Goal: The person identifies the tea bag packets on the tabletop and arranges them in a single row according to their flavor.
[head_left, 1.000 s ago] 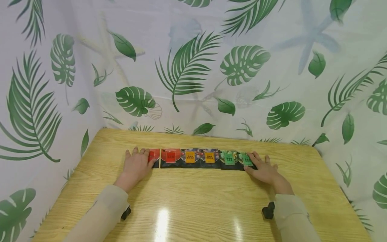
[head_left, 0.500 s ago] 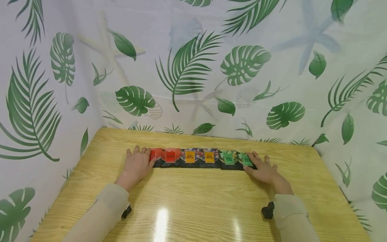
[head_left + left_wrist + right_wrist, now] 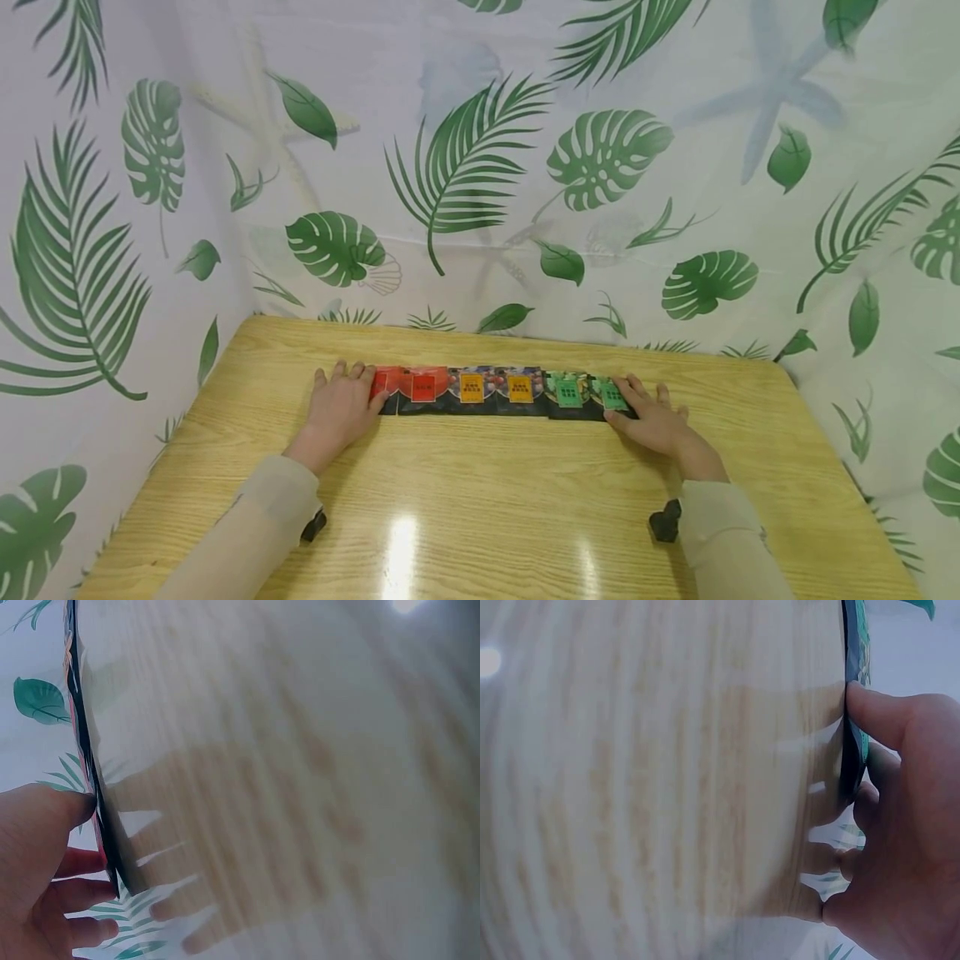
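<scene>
A row of flat packets lies side by side across the table. At its left end is a red packet (image 3: pixel 388 377), partly covered by my left hand (image 3: pixel 337 412), whose fingers spread over its outer edge. Beside it lies a second red packet (image 3: pixel 423 386). Two dark packets with orange labels, one of them the middle packet (image 3: pixel 472 388), come after. Then two green packets follow, the inner green packet (image 3: pixel 567 389) in full view. My right hand (image 3: pixel 654 421) rests on the outer green packet (image 3: pixel 609 392), thumb at its near edge. In the left wrist view, my thumb touches the row's near edge.
The light wooden table (image 3: pixel 480 492) reflects bright spots near its front. A white cloth (image 3: pixel 480 183) printed with green leaves stands behind the table and along both sides. Black wrist devices, such as the right device (image 3: pixel 664 522), sit under the sleeves.
The leftmost red packet has moved slightly right, against its neighbour, and the gap between them has narrowed. The left hand has shifted a little right with it; the right hand stays in place.
</scene>
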`<action>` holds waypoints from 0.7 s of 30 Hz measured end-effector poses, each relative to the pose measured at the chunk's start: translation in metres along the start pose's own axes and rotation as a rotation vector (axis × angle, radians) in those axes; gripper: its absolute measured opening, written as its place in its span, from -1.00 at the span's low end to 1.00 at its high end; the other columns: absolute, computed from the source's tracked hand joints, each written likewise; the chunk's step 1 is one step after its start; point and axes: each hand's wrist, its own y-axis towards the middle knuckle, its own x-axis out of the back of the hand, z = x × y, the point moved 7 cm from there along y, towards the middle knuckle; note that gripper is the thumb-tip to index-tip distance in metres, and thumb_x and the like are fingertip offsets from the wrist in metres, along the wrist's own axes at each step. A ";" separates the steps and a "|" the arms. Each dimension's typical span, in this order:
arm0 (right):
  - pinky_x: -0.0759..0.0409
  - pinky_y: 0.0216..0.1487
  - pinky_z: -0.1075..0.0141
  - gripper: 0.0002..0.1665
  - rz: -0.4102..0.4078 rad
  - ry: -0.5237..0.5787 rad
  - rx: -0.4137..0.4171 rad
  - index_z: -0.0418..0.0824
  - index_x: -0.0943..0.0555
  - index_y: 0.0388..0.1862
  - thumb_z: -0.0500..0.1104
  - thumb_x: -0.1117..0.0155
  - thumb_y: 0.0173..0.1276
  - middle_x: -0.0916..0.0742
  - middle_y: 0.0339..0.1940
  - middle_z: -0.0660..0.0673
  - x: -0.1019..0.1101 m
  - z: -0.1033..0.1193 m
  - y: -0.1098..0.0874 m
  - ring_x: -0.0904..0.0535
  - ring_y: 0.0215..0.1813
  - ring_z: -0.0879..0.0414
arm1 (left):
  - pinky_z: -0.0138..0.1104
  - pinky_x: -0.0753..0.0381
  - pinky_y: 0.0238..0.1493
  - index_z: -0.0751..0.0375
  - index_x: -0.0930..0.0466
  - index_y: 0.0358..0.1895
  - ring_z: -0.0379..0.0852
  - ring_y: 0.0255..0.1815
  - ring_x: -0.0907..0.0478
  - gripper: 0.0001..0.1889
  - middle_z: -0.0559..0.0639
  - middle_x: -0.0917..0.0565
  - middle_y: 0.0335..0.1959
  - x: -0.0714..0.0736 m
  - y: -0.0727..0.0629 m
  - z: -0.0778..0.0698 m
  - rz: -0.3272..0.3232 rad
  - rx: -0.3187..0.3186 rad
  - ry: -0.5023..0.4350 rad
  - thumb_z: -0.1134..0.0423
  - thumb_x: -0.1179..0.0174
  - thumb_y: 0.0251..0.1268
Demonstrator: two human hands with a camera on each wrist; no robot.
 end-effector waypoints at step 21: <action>0.33 0.32 -0.78 0.00 -0.013 0.003 0.009 -0.17 0.01 0.78 0.31 -0.05 0.63 0.00 0.75 -0.45 -0.001 -0.003 0.003 0.33 0.62 -0.73 | 0.43 -0.24 0.50 0.33 -0.40 0.53 0.50 0.58 -0.28 -0.34 0.36 -0.45 0.53 -0.003 -0.003 0.002 0.008 -0.009 -0.027 -0.10 -0.06 0.65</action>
